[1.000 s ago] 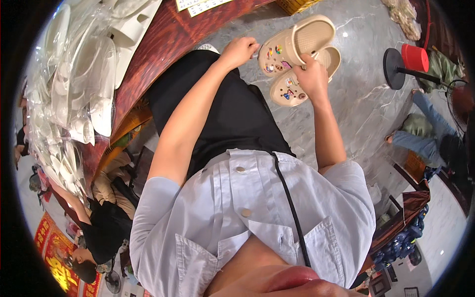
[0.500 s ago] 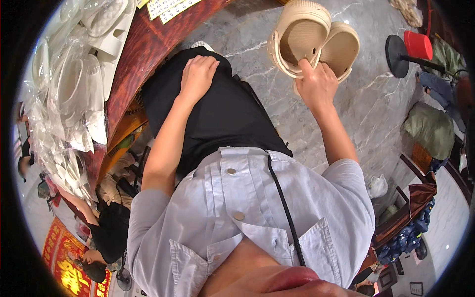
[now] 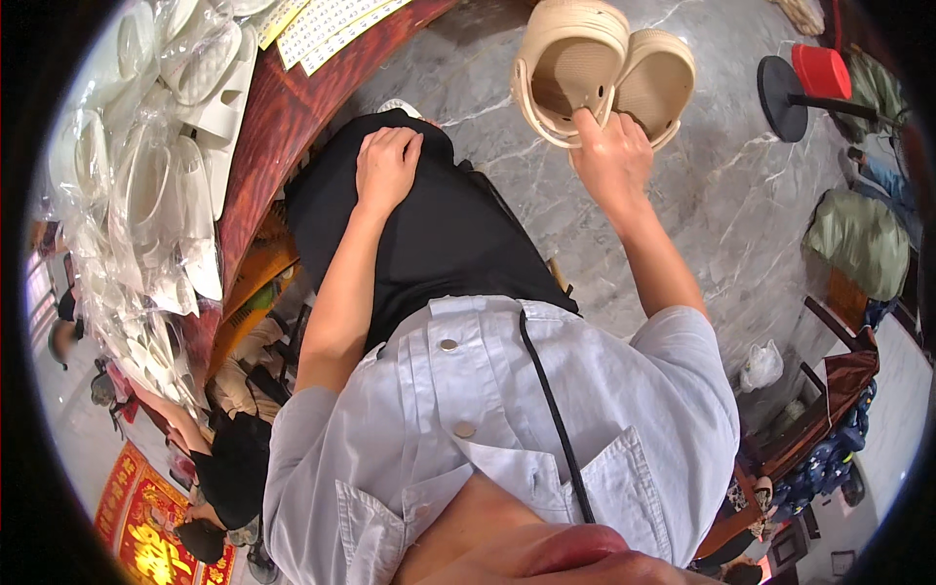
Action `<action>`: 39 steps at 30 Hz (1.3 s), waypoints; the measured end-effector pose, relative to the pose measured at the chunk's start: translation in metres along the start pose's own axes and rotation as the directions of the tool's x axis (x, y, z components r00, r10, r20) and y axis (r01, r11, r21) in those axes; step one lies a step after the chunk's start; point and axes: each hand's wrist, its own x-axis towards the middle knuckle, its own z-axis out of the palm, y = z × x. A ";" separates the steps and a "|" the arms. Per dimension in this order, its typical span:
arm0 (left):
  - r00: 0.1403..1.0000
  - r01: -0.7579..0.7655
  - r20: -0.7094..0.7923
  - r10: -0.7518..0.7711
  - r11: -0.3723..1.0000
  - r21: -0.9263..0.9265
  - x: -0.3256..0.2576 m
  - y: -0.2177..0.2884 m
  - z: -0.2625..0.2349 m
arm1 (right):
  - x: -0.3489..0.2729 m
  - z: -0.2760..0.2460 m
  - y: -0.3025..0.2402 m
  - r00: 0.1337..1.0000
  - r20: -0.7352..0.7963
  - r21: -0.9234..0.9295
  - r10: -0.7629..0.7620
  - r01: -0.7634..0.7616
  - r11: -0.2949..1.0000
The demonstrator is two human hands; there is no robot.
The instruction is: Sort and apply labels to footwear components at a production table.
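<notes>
A pair of beige clogs [image 3: 573,73] hangs above the floor ahead of me to the right, their open foot holes turned toward me. My right hand [image 3: 614,161] is closed on their near rims, thumb and fingers gripping both clogs together. A strap loops along the left clog's near side. On the black cloth over my knee lies my left hand [image 3: 387,168], fingers draped loosely over it and holding nothing.
On my left, a reddish wooden table [image 3: 283,136] bears several white shoes in clear plastic [image 3: 141,185] and yellow number-sticker sheets [image 3: 336,29]. A red object with a black round base [image 3: 783,97] stands far right. Someone in black [image 3: 239,463] is at lower left.
My right hand and the clogs have shifted slightly left and toward the far edge. My left hand still rests on the knee, a little lower in view.
</notes>
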 end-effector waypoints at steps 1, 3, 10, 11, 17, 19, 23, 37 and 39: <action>1.000 0.004 -0.001 -0.004 1.000 0.004 0.000 0.001 0.000 | 0.000 0.001 0.002 1.000 0.005 -0.013 -0.005 0.005 1.000; 1.000 0.001 0.004 -0.001 1.000 0.009 0.000 0.001 -0.001 | 0.001 0.003 0.003 1.000 0.031 -0.035 -0.003 0.004 0.999; 1.000 -0.012 0.020 0.012 1.000 0.026 0.001 0.000 -0.001 | -0.002 0.015 0.015 0.973 0.208 -0.112 -0.104 0.129 0.985; 1.000 -0.015 0.019 0.014 1.000 0.027 0.001 0.000 0.000 | -0.003 0.015 0.015 0.973 0.205 -0.112 -0.103 0.128 0.985; 1.000 -0.002 0.006 0.002 0.999 0.039 0.001 0.002 0.000 | -0.003 0.017 0.016 0.929 0.345 -0.148 -0.133 0.193 0.970; 1.000 0.001 -0.009 -0.001 1.000 0.017 0.001 0.003 0.002 | -0.004 0.019 0.019 0.918 0.386 -0.120 -0.095 0.152 0.981; 1.000 0.007 0.003 -0.007 1.000 0.026 0.001 0.004 0.000 | -0.008 0.022 0.021 0.928 0.368 -0.108 -0.058 0.105 0.989; 0.999 0.012 -0.050 -0.012 1.000 -0.004 -0.007 -0.006 0.001 | 0.004 0.004 0.023 0.824 0.474 0.072 0.309 -0.386 0.920; 0.998 0.013 -0.068 -0.014 1.000 -0.011 -0.009 -0.005 -0.001 | 0.005 0.001 0.023 0.816 0.479 0.064 0.323 -0.399 0.915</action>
